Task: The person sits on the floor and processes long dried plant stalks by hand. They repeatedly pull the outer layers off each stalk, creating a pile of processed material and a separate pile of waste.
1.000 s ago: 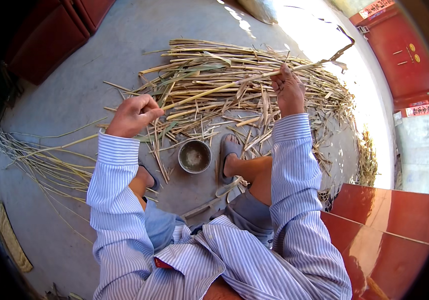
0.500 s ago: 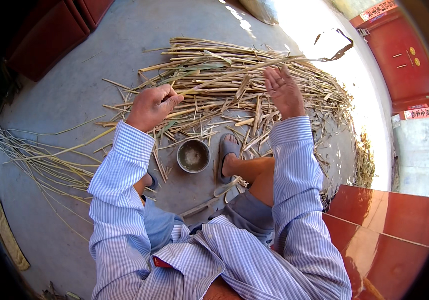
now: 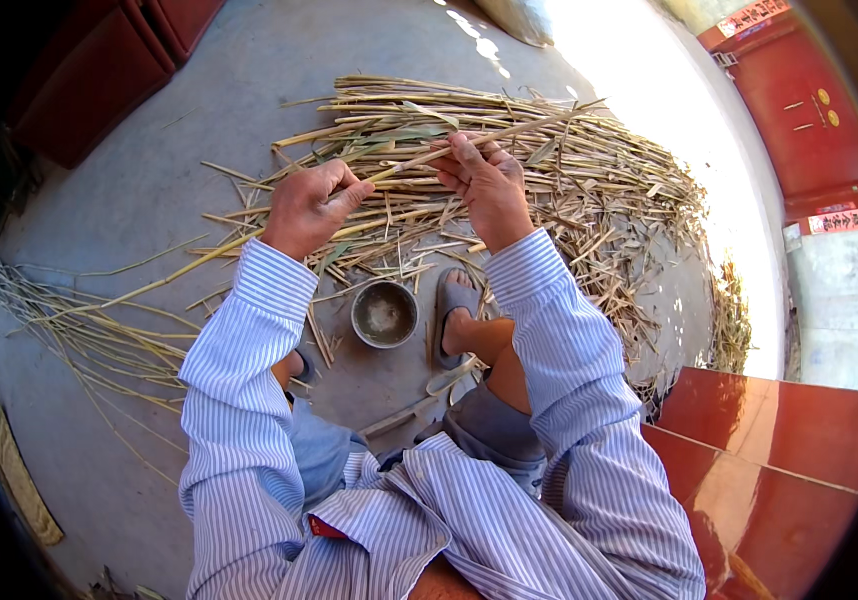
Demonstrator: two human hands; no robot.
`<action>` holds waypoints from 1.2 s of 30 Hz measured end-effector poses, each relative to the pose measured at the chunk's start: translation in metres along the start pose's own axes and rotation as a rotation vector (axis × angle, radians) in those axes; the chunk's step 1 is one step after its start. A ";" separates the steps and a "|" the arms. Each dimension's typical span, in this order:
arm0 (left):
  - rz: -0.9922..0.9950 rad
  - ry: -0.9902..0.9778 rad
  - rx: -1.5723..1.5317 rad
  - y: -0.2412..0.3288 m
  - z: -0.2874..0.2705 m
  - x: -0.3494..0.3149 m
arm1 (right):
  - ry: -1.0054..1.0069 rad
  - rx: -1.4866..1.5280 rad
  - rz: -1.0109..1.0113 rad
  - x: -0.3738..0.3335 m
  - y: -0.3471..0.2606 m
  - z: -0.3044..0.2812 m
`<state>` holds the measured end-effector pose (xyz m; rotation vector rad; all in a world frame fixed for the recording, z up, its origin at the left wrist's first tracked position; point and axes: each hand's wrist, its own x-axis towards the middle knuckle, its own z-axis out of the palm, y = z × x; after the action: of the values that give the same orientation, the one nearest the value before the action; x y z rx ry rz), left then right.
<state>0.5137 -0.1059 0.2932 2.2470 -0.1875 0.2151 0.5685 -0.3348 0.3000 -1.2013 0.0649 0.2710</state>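
Note:
A long dry reed stalk (image 3: pixel 396 171) slants across in front of me, rising from the lower left to its tip at the upper right. My left hand (image 3: pixel 311 208) is closed round it. Farther along, my right hand (image 3: pixel 489 192) pinches the same stalk between thumb and fingers; its other fingers are partly hidden. Beneath both hands lies a broad pile of dry reed stalks (image 3: pixel 589 165), with loose leaves and husks among them.
A round bowl (image 3: pixel 385 313) stands on the floor between my sandaled feet. Thin peeled stalks (image 3: pixel 109 335) are heaped at the left. Dark red furniture (image 3: pixel 94 85) is at the upper left, shiny red tiles (image 3: pixel 749 480) at the lower right, and a red door (image 3: pixel 799 115) beyond.
My right hand, spread near the stalk's far end, has moved left and closed on the stalk closer to my left hand. The dark dry leaf at the stalk's tip no longer shows there.

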 end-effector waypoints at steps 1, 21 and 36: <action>0.026 0.026 0.018 0.001 0.002 -0.001 | 0.034 -0.018 -0.022 0.000 0.000 0.001; 0.064 -0.050 0.169 -0.013 -0.025 -0.017 | 0.433 -0.046 -0.198 0.020 -0.049 -0.084; -0.055 -0.113 0.115 -0.017 -0.042 -0.022 | 0.824 0.552 -0.111 0.008 -0.065 -0.214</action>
<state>0.4923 -0.0612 0.3021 2.3770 -0.1775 0.0706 0.6125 -0.5535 0.2801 -0.6937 0.7403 -0.3410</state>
